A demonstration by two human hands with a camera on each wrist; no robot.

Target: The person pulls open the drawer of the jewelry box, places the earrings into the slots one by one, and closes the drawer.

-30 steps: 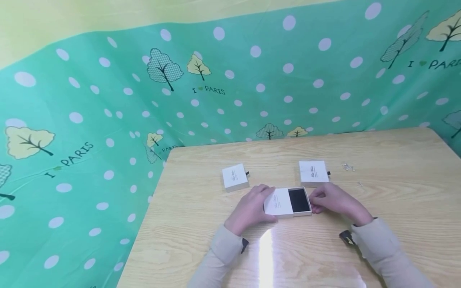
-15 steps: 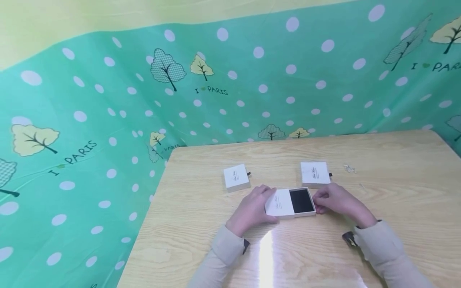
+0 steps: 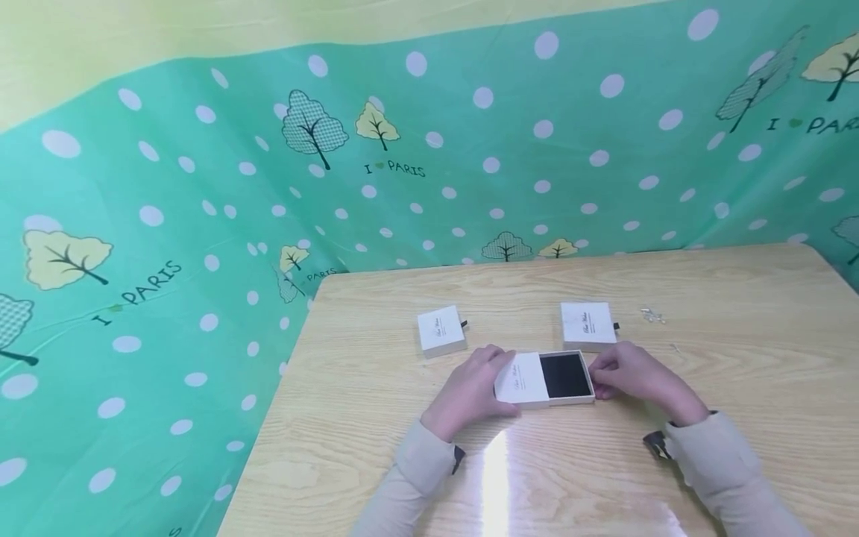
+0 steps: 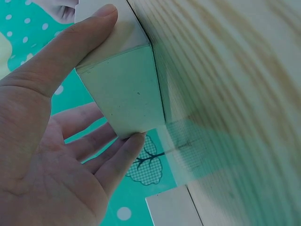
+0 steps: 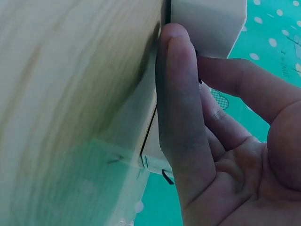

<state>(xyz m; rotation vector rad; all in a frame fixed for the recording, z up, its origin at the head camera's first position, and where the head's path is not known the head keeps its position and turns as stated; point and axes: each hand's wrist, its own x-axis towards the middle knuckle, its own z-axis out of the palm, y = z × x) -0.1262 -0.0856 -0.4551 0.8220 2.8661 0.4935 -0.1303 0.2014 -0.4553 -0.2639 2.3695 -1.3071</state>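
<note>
Here, head view: a white, square cardboard box (image 3: 540, 380), black-lined drawer (image 3: 567, 375) partly out, on a wood-grain table (image 3: 322, 425). Left wrist: left hand (image 4: 56, 160) grips the box's closed end. Right wrist: right hand (image 5: 230, 162) pinches a black tab (image 5: 200, 80) at its drawer end.

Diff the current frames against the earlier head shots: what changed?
The right hand moved right, drawing the black-lined drawer farther out of its white cover. No new hold or release shows. Unchanged: the left hand with its grip on the cover, the left rear box, the right rear box and the small shiny pieces.
</note>
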